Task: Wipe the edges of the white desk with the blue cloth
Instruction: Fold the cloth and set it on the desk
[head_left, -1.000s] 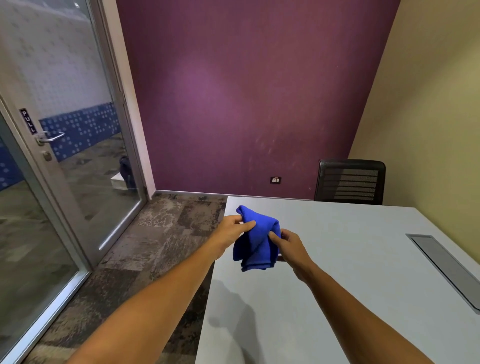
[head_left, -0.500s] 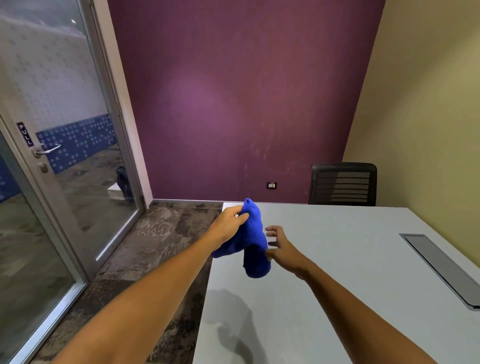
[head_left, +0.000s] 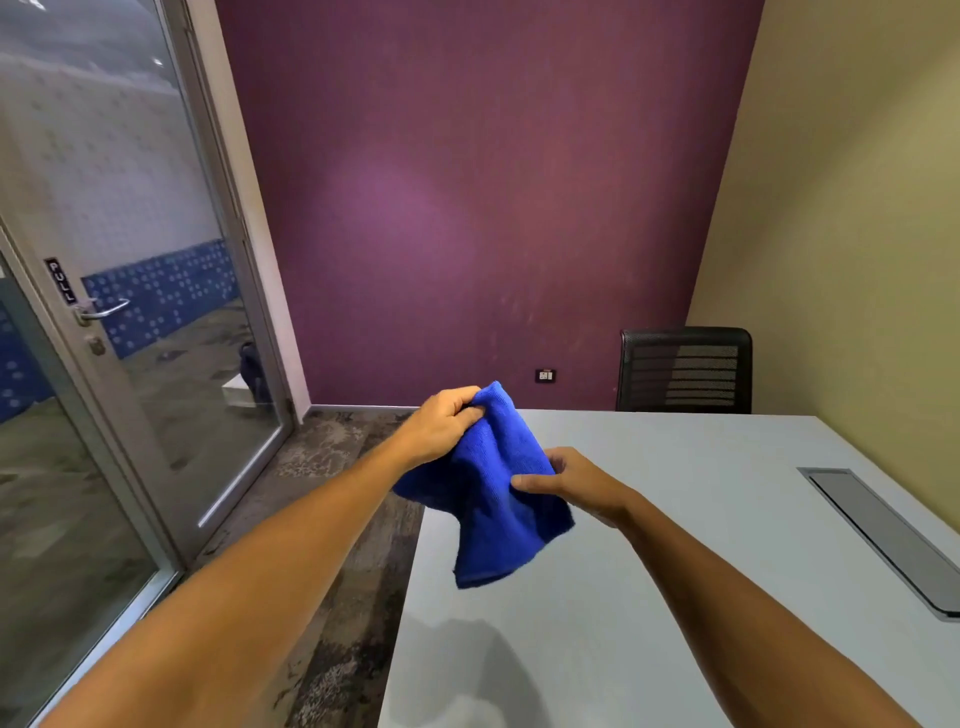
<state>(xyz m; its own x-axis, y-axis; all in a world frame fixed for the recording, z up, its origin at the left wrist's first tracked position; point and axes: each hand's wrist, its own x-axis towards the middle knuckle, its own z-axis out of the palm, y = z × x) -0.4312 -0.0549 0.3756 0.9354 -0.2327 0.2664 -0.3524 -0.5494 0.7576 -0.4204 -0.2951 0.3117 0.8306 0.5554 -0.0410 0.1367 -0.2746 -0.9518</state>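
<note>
I have the blue cloth (head_left: 493, 488) up in the air between both hands, above the near left part of the white bench (head_left: 675, 545) and clear of its surface; its shadow falls on the benchtop just below. My left hand (head_left: 447, 423) is closed on the cloth's upper corner, the grip tight with the fabric bunched between thumb and curled fingers. My right hand (head_left: 576, 483) has a pinching grip on the cloth's right side, the thumb lying across the front of the fabric and the fingers tucked behind it. From those two holds the cloth hangs in loose folds, its lower edge drooping toward me and one flap spreading out to the left past the bench's left edge, over the patterned floor (head_left: 322, 519). A grey recessed panel (head_left: 883, 540) sits in the bench on the far right. At the bench's far side stands a black chair (head_left: 685, 370) against the purple wall (head_left: 467, 208), and a glass door (head_left: 130, 312) marked PULL is on my left.
</note>
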